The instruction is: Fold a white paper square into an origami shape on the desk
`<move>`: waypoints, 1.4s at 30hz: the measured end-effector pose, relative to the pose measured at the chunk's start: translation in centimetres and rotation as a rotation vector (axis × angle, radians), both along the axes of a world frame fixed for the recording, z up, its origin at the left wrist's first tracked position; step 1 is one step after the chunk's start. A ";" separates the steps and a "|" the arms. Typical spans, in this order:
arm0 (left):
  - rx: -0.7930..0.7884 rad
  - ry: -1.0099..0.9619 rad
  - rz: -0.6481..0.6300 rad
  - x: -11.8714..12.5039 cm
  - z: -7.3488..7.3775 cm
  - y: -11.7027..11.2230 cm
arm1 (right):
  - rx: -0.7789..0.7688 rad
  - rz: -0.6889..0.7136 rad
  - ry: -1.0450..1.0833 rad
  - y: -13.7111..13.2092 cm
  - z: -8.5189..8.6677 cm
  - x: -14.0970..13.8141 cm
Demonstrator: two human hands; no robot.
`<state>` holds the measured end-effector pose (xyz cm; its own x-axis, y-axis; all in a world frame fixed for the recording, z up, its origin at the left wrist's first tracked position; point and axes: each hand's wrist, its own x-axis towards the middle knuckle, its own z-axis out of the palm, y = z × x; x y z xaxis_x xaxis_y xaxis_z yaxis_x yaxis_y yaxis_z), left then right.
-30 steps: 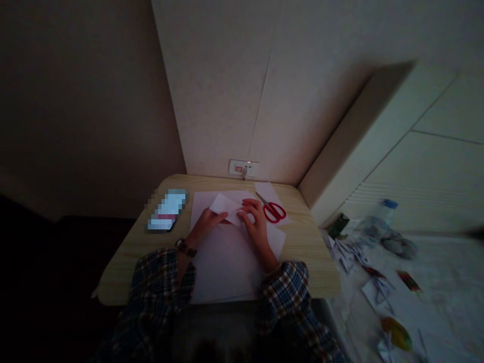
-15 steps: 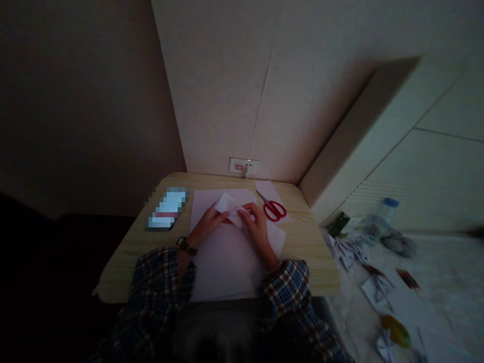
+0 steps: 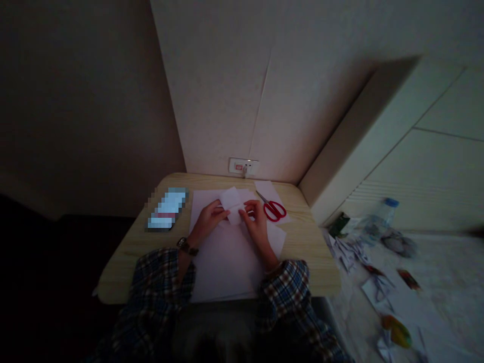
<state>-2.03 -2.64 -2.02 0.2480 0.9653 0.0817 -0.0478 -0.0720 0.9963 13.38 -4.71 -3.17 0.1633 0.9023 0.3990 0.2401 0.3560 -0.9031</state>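
Note:
A small folded piece of white paper (image 3: 232, 201) is held between both hands above a stack of white sheets (image 3: 227, 262) on a light wooden table (image 3: 124, 262). My left hand (image 3: 207, 222) pinches its left side, fingers closed on it. My right hand (image 3: 257, 222) grips its right side the same way. Both wrists come from plaid sleeves, and the left one wears a watch (image 3: 186, 246).
Red-handled scissors (image 3: 273, 208) lie just right of my right hand. A phone (image 3: 167, 209) rests at the table's left. A wall socket (image 3: 243, 166) sits behind. To the right, a white surface holds paper scraps (image 3: 348, 249), a plastic bottle (image 3: 376, 219) and coloured bits.
The small paper has been turned and drawn in between the hands; it now stands more upright and narrower than a second ago. Both hands stay in the same spot.

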 end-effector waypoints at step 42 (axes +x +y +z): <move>0.248 0.279 0.166 -0.5 0.0 -0.1 | 0.066 0.028 -0.129 -0.9 1.2 0.0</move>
<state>-2.55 -2.76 -1.97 0.1360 0.9536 0.2685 0.2547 -0.2955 0.9207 13.41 -5.63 -1.94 0.0822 0.8771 0.4733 0.3414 0.4214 -0.8402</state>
